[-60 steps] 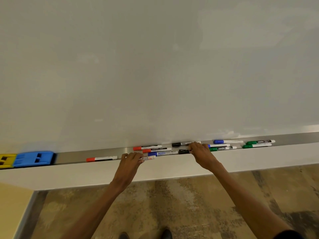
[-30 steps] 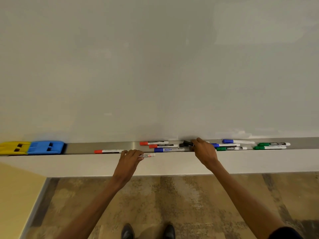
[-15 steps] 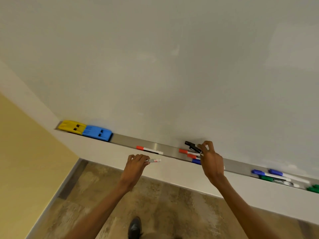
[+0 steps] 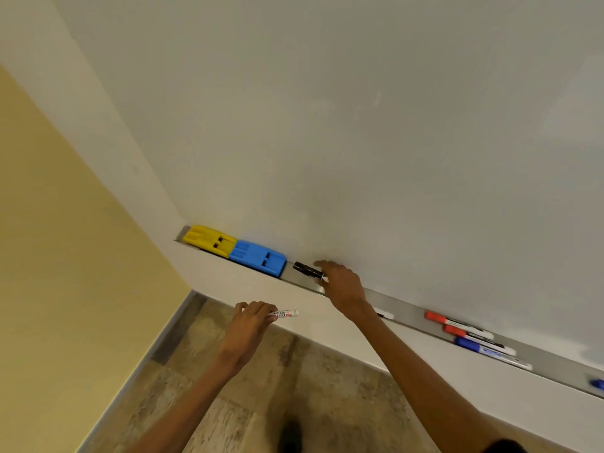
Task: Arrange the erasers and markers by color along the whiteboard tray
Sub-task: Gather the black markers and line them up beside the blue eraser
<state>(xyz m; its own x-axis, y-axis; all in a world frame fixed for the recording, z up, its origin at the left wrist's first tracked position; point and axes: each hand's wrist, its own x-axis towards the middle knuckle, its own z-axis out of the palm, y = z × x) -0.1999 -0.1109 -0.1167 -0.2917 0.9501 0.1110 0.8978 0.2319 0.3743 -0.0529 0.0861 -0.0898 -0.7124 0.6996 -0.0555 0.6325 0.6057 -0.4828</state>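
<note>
A yellow eraser (image 4: 209,240) and a blue eraser (image 4: 257,257) sit side by side at the left end of the metal tray (image 4: 408,313). My right hand (image 4: 341,282) holds black markers (image 4: 307,270) low over the tray, just right of the blue eraser. My left hand (image 4: 251,322) is below the tray, in front of the ledge, gripping a white marker with red print (image 4: 285,313). Further right in the tray lie two red markers (image 4: 439,318) and a blue marker (image 4: 474,345). Another marker is partly hidden behind my right wrist.
The whiteboard (image 4: 359,125) fills the upper view. A yellow wall (image 4: 65,256) meets it on the left. A white ledge (image 4: 425,361) runs below the tray. Patterned floor (image 4: 294,371) lies beneath, with a dark shoe (image 4: 289,436) at the bottom.
My right hand lifted black markers from the middle of the tray and carried them left, up to the blue eraser. My left hand kept its marker and dropped below the tray. The view swung left.
</note>
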